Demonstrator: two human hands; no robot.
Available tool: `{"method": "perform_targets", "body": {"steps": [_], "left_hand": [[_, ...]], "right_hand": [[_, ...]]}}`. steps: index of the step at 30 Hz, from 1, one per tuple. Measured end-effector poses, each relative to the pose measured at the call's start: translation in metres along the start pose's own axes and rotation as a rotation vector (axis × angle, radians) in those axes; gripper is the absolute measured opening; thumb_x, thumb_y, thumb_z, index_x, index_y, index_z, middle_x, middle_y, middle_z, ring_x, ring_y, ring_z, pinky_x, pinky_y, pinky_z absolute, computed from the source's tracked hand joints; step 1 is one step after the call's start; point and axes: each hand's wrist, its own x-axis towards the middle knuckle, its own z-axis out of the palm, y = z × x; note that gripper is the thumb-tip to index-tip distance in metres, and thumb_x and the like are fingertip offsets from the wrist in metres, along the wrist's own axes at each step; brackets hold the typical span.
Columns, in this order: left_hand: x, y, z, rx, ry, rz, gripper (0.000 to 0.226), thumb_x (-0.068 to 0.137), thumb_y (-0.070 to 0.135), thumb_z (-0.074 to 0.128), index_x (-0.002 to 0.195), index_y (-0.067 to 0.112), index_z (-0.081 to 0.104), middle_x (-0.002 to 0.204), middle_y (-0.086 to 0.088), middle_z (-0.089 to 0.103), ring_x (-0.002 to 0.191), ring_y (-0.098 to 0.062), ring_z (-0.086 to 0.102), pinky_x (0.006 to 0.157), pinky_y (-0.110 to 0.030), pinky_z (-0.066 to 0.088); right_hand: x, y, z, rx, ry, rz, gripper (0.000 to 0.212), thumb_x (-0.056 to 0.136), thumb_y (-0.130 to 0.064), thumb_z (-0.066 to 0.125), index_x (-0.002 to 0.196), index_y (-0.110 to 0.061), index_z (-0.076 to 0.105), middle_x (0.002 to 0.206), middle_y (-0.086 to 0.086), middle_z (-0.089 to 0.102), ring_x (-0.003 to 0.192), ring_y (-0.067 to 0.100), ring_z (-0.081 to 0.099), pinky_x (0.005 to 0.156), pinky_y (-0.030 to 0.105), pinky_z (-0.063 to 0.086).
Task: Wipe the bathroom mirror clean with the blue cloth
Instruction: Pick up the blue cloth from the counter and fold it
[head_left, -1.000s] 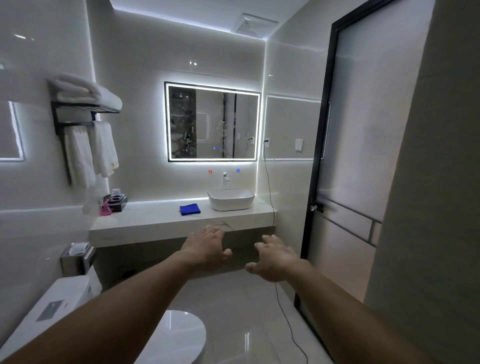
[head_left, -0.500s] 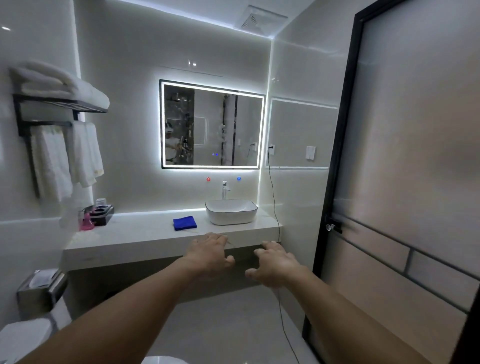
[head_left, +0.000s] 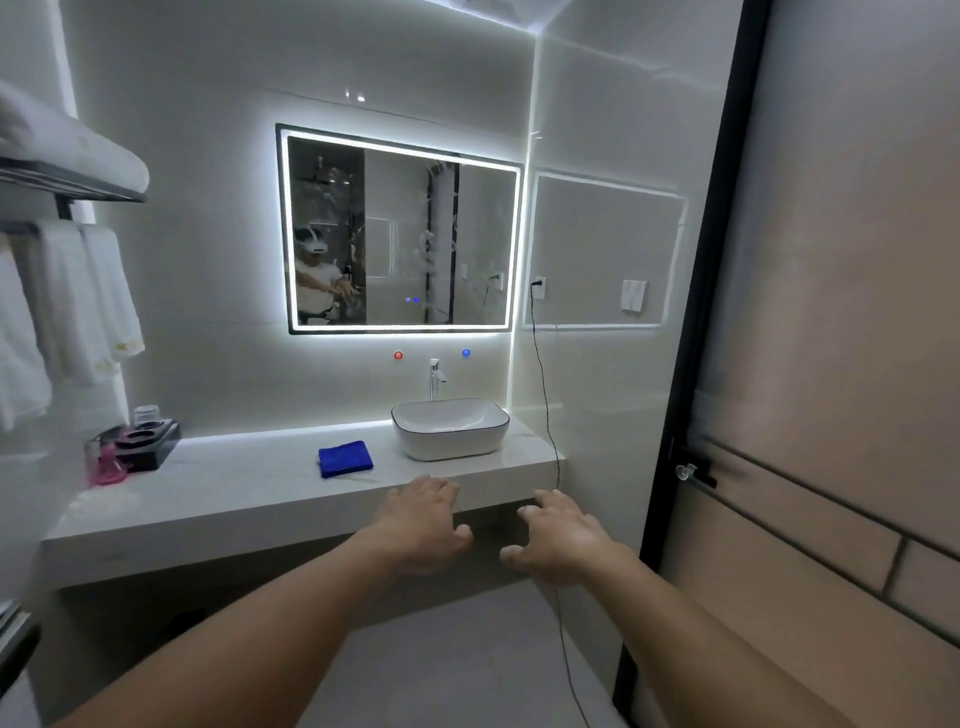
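One glass (head_left: 147, 415) sits in tray (head_left: 158, 448), cloth (head_left: 345, 458) beside basin (head_left: 449, 441).

Both arms reach out ahead, palms down. The left hand (head_left: 423, 525) and the right hand (head_left: 563, 540) hold nothing, fingers loosely spread. Just beyond the left fingertips (head_left: 434, 483) runs the front edge of the white counter (head_left: 234, 483), and the folded blue cloth (head_left: 345, 458) lies on it, past those fingertips and a little to their left. The basin (head_left: 450, 427) sits farther back, between the two hands' lines. High above the fingers hangs the lit mirror (head_left: 402, 234).
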Motion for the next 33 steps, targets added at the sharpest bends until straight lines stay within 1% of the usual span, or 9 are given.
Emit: {"method": "perform_targets", "body": {"steps": [5,10,15,19,21,24,26,28,33], "left_hand": [[0.074,0.0,0.008,-0.036,0.013,-0.061,0.064,0.094,0.046,0.045,0.15,0.019,0.03,0.157,-0.003,0.031,0.144,-0.021,0.027,0.115,-0.043,0.027],[0.145,-0.002,0.013,-0.023,0.025,-0.122,0.067,0.093,0.046,0.046,0.152,0.019,0.027,0.159,-0.002,0.028,0.145,-0.02,0.026,0.115,-0.044,0.025],[0.202,-0.025,0.026,-0.02,0.004,-0.16,0.069,0.093,0.047,0.047,0.153,0.021,0.025,0.16,-0.001,0.025,0.146,-0.019,0.024,0.117,-0.045,0.024],[0.254,-0.059,0.034,-0.039,0.016,-0.192,0.069,0.093,0.049,0.05,0.153,0.022,0.025,0.16,0.0,0.025,0.147,-0.019,0.023,0.118,-0.046,0.025],[0.281,-0.082,0.039,-0.021,0.017,-0.19,0.067,0.094,0.049,0.047,0.152,0.02,0.027,0.159,-0.001,0.027,0.146,-0.02,0.024,0.117,-0.045,0.027],[0.324,-0.124,0.041,-0.041,0.031,-0.204,0.064,0.093,0.045,0.046,0.149,0.018,0.031,0.156,-0.001,0.031,0.144,-0.019,0.026,0.114,-0.043,0.03],[0.35,-0.152,0.039,-0.048,0.021,-0.214,0.062,0.093,0.044,0.046,0.147,0.017,0.034,0.155,-0.001,0.033,0.143,-0.02,0.028,0.113,-0.041,0.029],[0.374,-0.18,0.036,-0.041,0.008,-0.227,0.063,0.093,0.046,0.046,0.148,0.017,0.033,0.156,-0.002,0.032,0.144,-0.02,0.026,0.114,-0.042,0.027],[0.429,-0.245,0.043,-0.04,0.006,-0.294,0.064,0.092,0.048,0.047,0.147,0.017,0.035,0.154,-0.001,0.035,0.141,-0.02,0.03,0.112,-0.042,0.031]], "right_hand": [[0.08,0.027,-0.001,0.0,0.007,-0.055,0.079,0.088,-0.062,0.05,0.152,-0.019,0.03,0.164,0.005,0.008,0.151,0.022,0.0,0.119,0.051,0.017],[0.159,0.054,-0.008,-0.01,0.031,-0.102,0.08,0.087,-0.062,0.05,0.151,-0.018,0.032,0.162,0.004,0.013,0.149,0.022,0.01,0.117,0.05,0.021],[0.229,0.057,-0.005,-0.03,-0.017,-0.146,0.078,0.089,-0.061,0.05,0.152,-0.018,0.03,0.163,0.005,0.011,0.15,0.023,0.008,0.118,0.051,0.02],[0.294,0.045,-0.005,-0.052,-0.006,-0.182,0.077,0.09,-0.062,0.049,0.152,-0.019,0.03,0.163,0.005,0.012,0.15,0.023,0.008,0.117,0.048,0.022],[0.327,0.033,-0.004,-0.058,-0.015,-0.194,0.079,0.09,-0.062,0.05,0.153,-0.019,0.03,0.164,0.004,0.009,0.15,0.023,0.007,0.117,0.048,0.021],[0.381,0.013,-0.007,-0.061,-0.002,-0.211,0.076,0.09,-0.059,0.052,0.151,-0.017,0.034,0.164,0.005,0.009,0.15,0.023,0.009,0.115,0.045,0.023],[0.419,-0.001,-0.011,-0.059,0.002,-0.226,0.075,0.091,-0.057,0.05,0.151,-0.016,0.034,0.164,0.004,0.008,0.15,0.021,0.006,0.116,0.041,0.022],[0.454,-0.017,-0.012,-0.061,-0.002,-0.248,0.076,0.091,-0.058,0.048,0.152,-0.016,0.032,0.165,0.004,0.007,0.151,0.02,0.003,0.117,0.039,0.019],[0.532,-0.056,-0.002,-0.058,-0.037,-0.276,0.074,0.091,-0.058,0.048,0.152,-0.02,0.03,0.165,0.002,0.006,0.151,0.02,0.002,0.117,0.047,0.02]]}}
